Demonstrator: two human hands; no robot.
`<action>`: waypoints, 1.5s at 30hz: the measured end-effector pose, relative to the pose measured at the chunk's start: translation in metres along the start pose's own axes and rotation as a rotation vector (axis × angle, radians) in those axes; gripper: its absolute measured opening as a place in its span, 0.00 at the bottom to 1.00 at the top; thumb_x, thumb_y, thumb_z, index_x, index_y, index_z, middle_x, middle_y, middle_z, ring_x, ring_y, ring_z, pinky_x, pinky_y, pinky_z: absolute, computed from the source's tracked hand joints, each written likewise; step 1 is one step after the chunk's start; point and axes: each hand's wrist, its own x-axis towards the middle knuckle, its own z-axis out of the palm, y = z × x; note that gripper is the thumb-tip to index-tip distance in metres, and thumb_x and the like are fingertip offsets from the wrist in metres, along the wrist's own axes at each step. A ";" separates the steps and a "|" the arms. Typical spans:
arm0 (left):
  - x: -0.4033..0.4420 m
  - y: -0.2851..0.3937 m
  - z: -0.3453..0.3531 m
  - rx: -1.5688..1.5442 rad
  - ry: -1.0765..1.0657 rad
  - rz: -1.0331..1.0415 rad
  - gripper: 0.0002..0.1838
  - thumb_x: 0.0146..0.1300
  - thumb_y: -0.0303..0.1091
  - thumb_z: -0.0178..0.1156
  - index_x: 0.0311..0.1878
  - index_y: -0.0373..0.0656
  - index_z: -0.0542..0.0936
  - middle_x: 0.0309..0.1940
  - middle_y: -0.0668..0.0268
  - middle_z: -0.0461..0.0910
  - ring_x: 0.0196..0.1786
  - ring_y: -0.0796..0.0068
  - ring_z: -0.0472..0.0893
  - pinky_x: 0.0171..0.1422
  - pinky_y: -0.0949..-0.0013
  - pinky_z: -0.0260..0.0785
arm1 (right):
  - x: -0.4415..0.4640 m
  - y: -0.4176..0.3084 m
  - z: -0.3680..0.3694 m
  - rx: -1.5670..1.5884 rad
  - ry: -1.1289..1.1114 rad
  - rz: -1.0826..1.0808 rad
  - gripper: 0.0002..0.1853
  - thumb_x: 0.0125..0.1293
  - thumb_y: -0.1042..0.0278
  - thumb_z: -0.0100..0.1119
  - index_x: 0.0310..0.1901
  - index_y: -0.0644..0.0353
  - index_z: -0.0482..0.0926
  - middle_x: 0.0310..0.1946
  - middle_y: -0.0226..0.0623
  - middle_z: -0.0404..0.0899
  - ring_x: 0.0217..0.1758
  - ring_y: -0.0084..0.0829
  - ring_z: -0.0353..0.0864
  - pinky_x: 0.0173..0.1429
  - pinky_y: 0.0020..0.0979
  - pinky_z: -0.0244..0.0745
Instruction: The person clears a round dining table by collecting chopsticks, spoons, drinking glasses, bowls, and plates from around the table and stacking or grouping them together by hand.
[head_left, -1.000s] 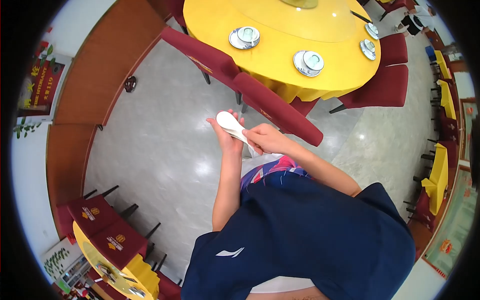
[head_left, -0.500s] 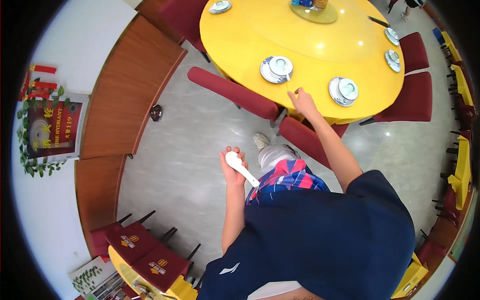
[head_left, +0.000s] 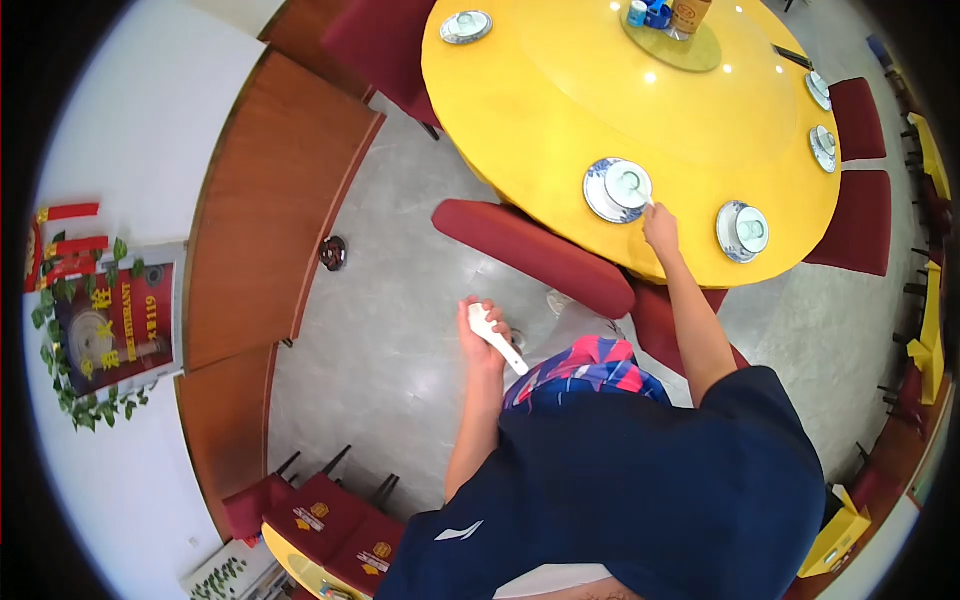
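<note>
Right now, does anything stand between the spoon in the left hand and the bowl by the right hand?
In this view, the red chair back and then the table edge lie between the spoon and bowl. Whether the spoon clears the chair's height, I cannot tell.

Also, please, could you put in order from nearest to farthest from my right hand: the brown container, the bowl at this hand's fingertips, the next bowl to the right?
From the right hand:
1. Near bowl, just beyond the fingertips.
2. Next bowl, to the right, near the table edge.
3. Brown container, far ahead, on the round stand.
</note>
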 end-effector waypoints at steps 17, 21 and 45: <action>0.146 0.251 0.085 0.295 -0.016 -0.082 0.20 0.71 0.58 0.52 0.49 0.51 0.74 0.41 0.69 0.77 0.47 0.70 0.79 0.52 0.55 0.76 | -0.257 -0.419 0.114 0.954 -0.810 0.210 0.18 0.75 0.55 0.46 0.31 0.57 0.73 0.16 0.31 0.73 0.15 0.19 0.69 0.20 0.22 0.61; 0.159 0.311 0.088 0.319 0.037 -0.131 0.24 0.70 0.64 0.49 0.48 0.53 0.74 0.40 0.70 0.77 0.45 0.71 0.79 0.50 0.57 0.76 | -0.254 -0.476 0.146 0.712 -0.824 0.175 0.22 0.76 0.52 0.44 0.29 0.59 0.73 0.15 0.31 0.72 0.15 0.19 0.68 0.20 0.23 0.61; 0.452 0.553 0.272 0.629 -0.136 -0.247 0.17 0.73 0.54 0.49 0.47 0.50 0.72 0.39 0.64 0.73 0.35 0.73 0.76 0.23 0.70 0.79 | 0.314 -0.573 0.315 0.518 0.188 0.554 0.34 0.68 0.38 0.52 0.53 0.69 0.70 0.33 0.50 0.81 0.22 0.37 0.84 0.17 0.33 0.70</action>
